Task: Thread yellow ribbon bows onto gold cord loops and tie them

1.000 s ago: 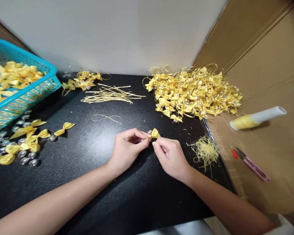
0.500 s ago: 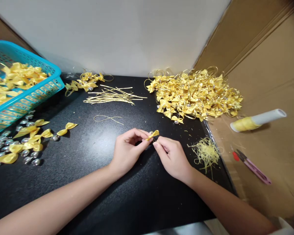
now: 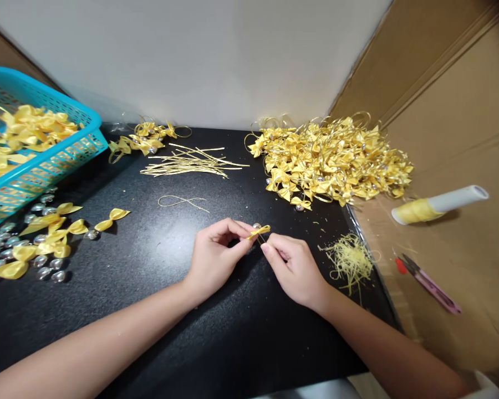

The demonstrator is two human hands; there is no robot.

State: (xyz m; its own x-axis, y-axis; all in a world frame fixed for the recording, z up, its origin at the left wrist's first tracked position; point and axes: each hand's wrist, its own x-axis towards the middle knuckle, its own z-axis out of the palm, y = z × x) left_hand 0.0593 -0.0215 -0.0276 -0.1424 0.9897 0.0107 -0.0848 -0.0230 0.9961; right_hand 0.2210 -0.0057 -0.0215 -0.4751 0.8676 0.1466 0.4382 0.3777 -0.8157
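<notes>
Between finger and thumb, my left hand (image 3: 218, 249) pinches a small yellow ribbon bow (image 3: 261, 230) above the black tabletop. A silver jingle bell (image 3: 256, 225) shows right behind the bow. My right hand (image 3: 293, 263) is closed just beside it, its thumb and index finger pinching a thin cord (image 3: 263, 239) that runs from the bow. The ends of the cord are hidden in the fingers. Beyond my hands lie a loose looped cord (image 3: 183, 201) and a bundle of gold cord lengths (image 3: 195, 162).
At left stands a blue basket (image 3: 83, 124) of bows, with loose silver bells (image 3: 44, 272) and bows before it. A large heap of bows with gold loops (image 3: 332, 160) is at back right. Cord scraps (image 3: 351, 260), thread snips (image 3: 432, 285) and a tube (image 3: 441, 204) lie right.
My right hand has drawn slightly away from the bow, so more of the cord shows between them. The bow has turned a little in my left fingers.
</notes>
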